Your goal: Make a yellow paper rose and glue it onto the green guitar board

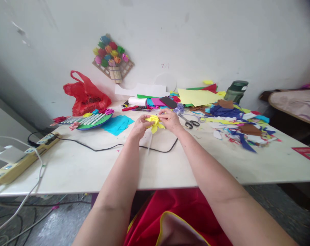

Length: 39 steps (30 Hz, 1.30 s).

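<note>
A yellow paper flower [157, 127] with pointed petals is held up between my two hands over the table. My left hand [141, 125] grips its left side, fingers closed on the petals. From the upper right, my right hand [169, 119] pinches a petal near the flower's centre. A thin pale stick [150, 145] hangs down below the flower, seemingly its stem. To the right of my right hand lie black-handled scissors [192, 123]. Blue paper squares [117, 124] lie to the left of my left hand.
Paper scraps [243, 128] heap on the right beside a green bottle [236, 91]. A phone [168, 102] lies behind my hands. A black cable [93, 149] crosses the table from a power strip [18, 162]. At back left stand a red plastic bag [89, 97] and a decorated board [101, 120].
</note>
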### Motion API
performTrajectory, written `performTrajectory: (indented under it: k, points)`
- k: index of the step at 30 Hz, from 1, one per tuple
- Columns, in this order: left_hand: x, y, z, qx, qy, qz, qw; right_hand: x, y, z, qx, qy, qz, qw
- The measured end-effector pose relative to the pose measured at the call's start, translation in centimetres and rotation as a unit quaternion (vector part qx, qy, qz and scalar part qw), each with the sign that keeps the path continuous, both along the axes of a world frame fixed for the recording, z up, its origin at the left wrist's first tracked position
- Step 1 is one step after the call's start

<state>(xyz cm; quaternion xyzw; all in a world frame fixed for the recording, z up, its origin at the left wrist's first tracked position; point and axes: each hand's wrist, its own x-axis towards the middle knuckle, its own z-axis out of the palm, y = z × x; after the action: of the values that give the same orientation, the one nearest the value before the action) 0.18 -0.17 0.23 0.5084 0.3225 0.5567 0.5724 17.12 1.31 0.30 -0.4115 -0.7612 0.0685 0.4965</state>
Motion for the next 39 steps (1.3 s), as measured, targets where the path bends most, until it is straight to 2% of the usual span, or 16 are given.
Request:
performTrajectory:
  k: [9, 21, 25, 29, 39]
  points:
    - [-0.2, 0.0, -0.3, 0.006, 0.015, -0.007, 1.0, -0.1, 0.1, -0.2, -0.02, 0.017, 0.002, 1.0]
    - [-0.7, 0.3, -0.4, -0.004, 0.04, -0.033, 0.999, 0.0, -0.2, 0.1, -0.001, -0.028, -0.004, 1.0]
    - [-0.7, 0.7, -0.6, -0.015, 0.015, -0.041, 0.999, 0.0, -0.2, 0.0, 0.001, -0.022, 0.0, 1.0]
    - [-0.6, 1.1, -0.9, -0.041, -0.02, -0.012, 0.999, -0.2, -0.2, -0.1, -0.004, -0.024, 0.001, 1.0]
    - [-1.2, 0.8, -0.7, -0.027, 0.051, -0.004, 0.998, -0.3, -0.3, 0.0, -0.029, -0.062, 0.008, 0.998]
